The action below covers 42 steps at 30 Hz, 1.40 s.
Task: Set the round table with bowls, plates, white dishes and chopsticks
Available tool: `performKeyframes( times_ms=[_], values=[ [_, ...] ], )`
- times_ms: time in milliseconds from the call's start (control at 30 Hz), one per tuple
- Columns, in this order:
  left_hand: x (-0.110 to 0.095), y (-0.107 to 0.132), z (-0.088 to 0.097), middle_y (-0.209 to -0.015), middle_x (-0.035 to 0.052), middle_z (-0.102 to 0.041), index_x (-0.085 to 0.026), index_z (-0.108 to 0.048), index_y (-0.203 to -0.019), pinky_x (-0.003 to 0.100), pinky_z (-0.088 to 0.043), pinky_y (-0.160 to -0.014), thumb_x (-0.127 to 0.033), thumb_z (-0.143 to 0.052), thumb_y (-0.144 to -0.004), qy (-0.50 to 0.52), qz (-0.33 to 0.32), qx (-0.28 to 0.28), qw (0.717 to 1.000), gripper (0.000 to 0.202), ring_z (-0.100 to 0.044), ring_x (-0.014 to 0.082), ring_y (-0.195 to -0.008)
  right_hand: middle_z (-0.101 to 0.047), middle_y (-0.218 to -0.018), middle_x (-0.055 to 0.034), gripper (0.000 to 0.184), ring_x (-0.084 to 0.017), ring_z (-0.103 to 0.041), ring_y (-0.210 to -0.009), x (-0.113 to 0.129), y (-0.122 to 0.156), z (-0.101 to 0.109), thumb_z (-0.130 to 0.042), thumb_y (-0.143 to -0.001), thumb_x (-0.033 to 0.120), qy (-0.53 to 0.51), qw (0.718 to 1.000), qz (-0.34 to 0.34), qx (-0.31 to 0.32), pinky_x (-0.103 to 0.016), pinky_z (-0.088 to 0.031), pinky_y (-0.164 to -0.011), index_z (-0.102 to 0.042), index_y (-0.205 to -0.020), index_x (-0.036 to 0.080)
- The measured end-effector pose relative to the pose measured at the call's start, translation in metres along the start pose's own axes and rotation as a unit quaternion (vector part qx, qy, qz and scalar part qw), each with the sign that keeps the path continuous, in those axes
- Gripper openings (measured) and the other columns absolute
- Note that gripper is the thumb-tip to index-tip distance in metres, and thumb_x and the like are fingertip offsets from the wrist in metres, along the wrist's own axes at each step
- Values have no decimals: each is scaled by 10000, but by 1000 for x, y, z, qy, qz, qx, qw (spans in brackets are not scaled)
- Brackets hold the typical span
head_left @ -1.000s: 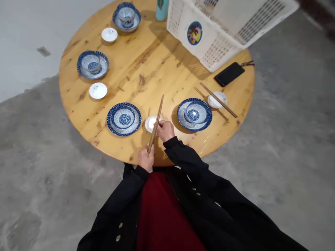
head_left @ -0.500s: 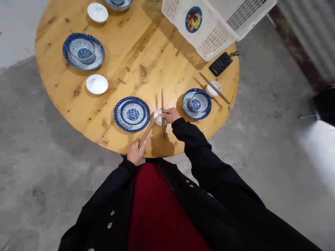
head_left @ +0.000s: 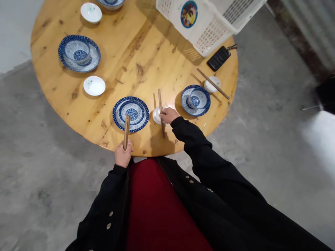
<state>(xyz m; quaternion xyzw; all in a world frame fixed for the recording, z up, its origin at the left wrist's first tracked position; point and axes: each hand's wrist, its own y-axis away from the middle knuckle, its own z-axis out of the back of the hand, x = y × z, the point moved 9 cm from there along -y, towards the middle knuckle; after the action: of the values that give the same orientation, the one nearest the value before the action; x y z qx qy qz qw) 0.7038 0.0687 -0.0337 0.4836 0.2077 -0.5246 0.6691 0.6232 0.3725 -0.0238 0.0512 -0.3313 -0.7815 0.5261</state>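
Since the one long bundle of chopsticks from a second ago has split into two pairs, each hand now has its own and nothing is shared between them. Closest in, at about 11 o'clock, the left hand has its fingers clenched around the left pair of chopsticks. That pair stands almost upright, ends pointing up, over the near rim of a blue-and-white plate. Around 1 o'clock, the right hand has its fingers grasping the right pair of chopsticks, whose long axis runs roughly 12 to 6 with a slight lean, across a small white dish. Farther out toward 2 o'clock there's a blue-and-white plate with a bowl on it, then a third pair of chopsticks lying across a second small white dish. Past those are a black phone and a white plastic basket, near the far edge of the round wooden surface.
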Motion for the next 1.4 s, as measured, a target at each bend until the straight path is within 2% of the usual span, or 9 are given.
performKeyframes(
  times_ms=[167,300,533,800,933,1100,1400],
  values=[
    [-4,5,-6,-606,-17,-637,-184,-702,-931,259,-452,-666,-387,-514,-877,13,0,4,1000,283,-614,158,-637,-750,-880,-150,271,-245,-696,-888,6,4,2,-501,-901,217,90,996,17,-3,-271,-488,-772,-741,-937,96],
    [0,9,-10,-620,-6,-657,-179,-710,-918,258,-453,-665,-372,-511,-877,10,3,1,1000,280,-626,160,-646,-750,-973,-169,289,-275,-685,-982,8,5,1,-499,-896,232,123,992,31,6,-283,-482,-802,-742,-975,97],
    [-2,17,-12,-613,-6,-649,-167,-710,-952,254,-459,-663,-393,-512,-883,14,-8,-6,1000,309,-620,161,-636,-752,-903,-151,269,-268,-684,-949,7,3,0,-516,-882,211,102,994,38,-9,-280,-474,-812,-755,-955,112],
    [-2,24,-11,-607,-12,-644,-166,-714,-939,251,-439,-625,-390,-512,-884,3,-4,-8,1000,307,-595,153,-601,-736,-1038,-192,261,-301,-671,-994,4,1,-3,-532,-881,237,107,993,42,-26,-302,-469,-804,-751,-930,104],
    [1,25,-10,-624,-5,-654,-172,-716,-892,259,-443,-660,-378,-507,-885,-2,-7,-13,1000,293,-606,158,-628,-733,-1039,-203,260,-324,-672,-1002,6,0,-4,-531,-879,234,116,992,49,-25,-323,-469,-800,-752,-908,102],
    [4,25,-9,-616,-6,-649,-161,-716,-927,261,-461,-685,-408,-507,-882,12,-8,-13,1000,327,-623,170,-658,-738,-1033,-200,289,-311,-679,-996,9,1,-3,-519,-892,258,122,991,50,-30,-311,-463,-784,-759,-914,99],
    [-10,20,-7,-656,12,-673,-178,-679,-797,259,-471,-686,-375,-511,-872,21,-24,-13,999,269,-625,162,-663,-742,-953,-198,402,-311,-673,-951,-5,22,15,-513,-930,413,67,992,19,-107,-327,-444,-778,-758,-828,112]
  ],
)
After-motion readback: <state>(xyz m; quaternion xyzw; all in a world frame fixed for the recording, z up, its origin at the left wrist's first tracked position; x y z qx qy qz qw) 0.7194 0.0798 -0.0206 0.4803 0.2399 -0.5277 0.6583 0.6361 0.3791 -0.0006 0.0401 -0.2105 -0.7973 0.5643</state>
